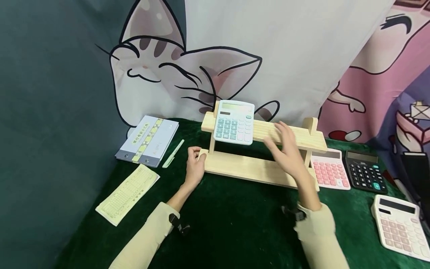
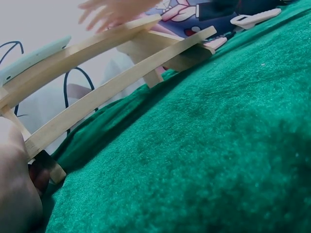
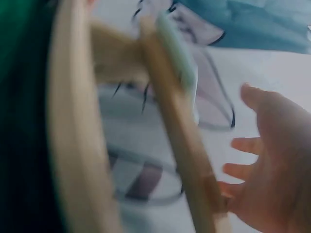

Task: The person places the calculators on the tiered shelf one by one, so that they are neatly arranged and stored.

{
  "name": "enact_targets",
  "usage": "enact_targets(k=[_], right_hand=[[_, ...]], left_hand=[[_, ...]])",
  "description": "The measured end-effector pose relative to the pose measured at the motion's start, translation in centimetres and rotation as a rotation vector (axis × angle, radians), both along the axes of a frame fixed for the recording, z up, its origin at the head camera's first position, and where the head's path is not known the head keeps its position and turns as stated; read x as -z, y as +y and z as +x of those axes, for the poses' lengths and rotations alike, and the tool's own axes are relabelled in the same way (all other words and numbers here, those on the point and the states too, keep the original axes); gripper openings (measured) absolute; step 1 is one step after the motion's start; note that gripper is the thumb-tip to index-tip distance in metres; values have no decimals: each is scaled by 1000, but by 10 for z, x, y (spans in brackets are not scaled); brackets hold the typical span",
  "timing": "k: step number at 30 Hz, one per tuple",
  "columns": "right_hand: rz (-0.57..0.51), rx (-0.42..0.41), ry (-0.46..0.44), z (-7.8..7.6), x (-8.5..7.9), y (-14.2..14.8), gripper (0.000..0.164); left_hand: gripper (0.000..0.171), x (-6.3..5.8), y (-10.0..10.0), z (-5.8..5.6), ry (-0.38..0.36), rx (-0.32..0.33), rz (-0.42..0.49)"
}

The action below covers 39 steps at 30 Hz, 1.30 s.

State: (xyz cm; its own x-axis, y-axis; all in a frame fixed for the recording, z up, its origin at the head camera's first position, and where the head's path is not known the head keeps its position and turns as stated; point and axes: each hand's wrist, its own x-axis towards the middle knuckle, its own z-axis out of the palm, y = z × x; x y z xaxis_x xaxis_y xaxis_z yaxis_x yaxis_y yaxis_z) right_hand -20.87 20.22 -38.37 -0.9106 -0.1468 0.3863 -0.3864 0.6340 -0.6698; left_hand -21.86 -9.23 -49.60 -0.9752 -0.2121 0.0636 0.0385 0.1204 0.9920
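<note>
A two-tier wooden rack (image 1: pixel 248 168) stands on green cloth. On the left part of its upper shelf leans a white and blue calculator (image 1: pixel 234 122), its keys facing out. My left hand (image 1: pixel 195 166) grips the left end of the lower shelf, thumb on top; the left wrist view shows this hand (image 2: pixel 17 179) at that end, mostly cut off. My right hand (image 1: pixel 288 151) is in front of the right half of the upper shelf, fingers spread and holding nothing. In the right wrist view the right hand (image 3: pixel 272 160) is beside the upper shelf (image 3: pixel 180 131), blurred.
Left of the rack are a notebook (image 1: pixel 158 140), a pale green pen (image 1: pixel 173 153) and a pad of printed forms (image 1: pixel 127 194). To the right lie a pink calculator (image 1: pixel 330 170), a black calculator (image 1: pixel 365 172) and a white and pink calculator (image 1: pixel 401 228). A printed curtain (image 1: pixel 285 56) hangs behind.
</note>
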Motion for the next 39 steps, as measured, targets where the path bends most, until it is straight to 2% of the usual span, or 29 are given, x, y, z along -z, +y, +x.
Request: enact_targets(k=[6, 12, 16, 19, 23, 25, 28, 30, 32, 36, 38, 39], right_hand=[[-79, 156, 124, 46, 19, 67, 63], [-59, 347, 139, 87, 34, 116, 66], [-57, 500, 55, 109, 47, 148, 65], [-103, 654, -51, 126, 54, 168, 66], [-187, 827, -107, 145, 59, 191, 69], [-231, 894, -133, 152, 61, 203, 69], [-272, 988, -219, 164, 69, 222, 72], [-258, 1043, -294, 172, 76, 233, 75], [-201, 1071, -292, 178, 84, 244, 79], [-95, 1059, -146, 183, 98, 263, 81], [-44, 1047, -188, 183, 101, 271, 85], [-15, 1042, -247, 183, 103, 274, 88]], left_hand=[[32, 1, 1, 0, -2, -6, -1], [33, 2, -1, -2, 9, 6, -4], [33, 2, -1, 0, 11, 17, -2], [33, 1, -1, 2, 10, 19, -3], [33, 1, 0, 1, 7, 15, -3], [32, 2, 1, 1, 4, 11, -4], [33, 3, 1, 2, -8, 13, -8], [33, 3, 1, 2, -15, 18, -14], [33, 3, 1, 3, -17, 21, -12], [33, 0, 1, 3, -10, 16, 0], [32, -1, 1, 2, -10, 13, 3], [32, 0, 1, 1, -11, 13, 5]])
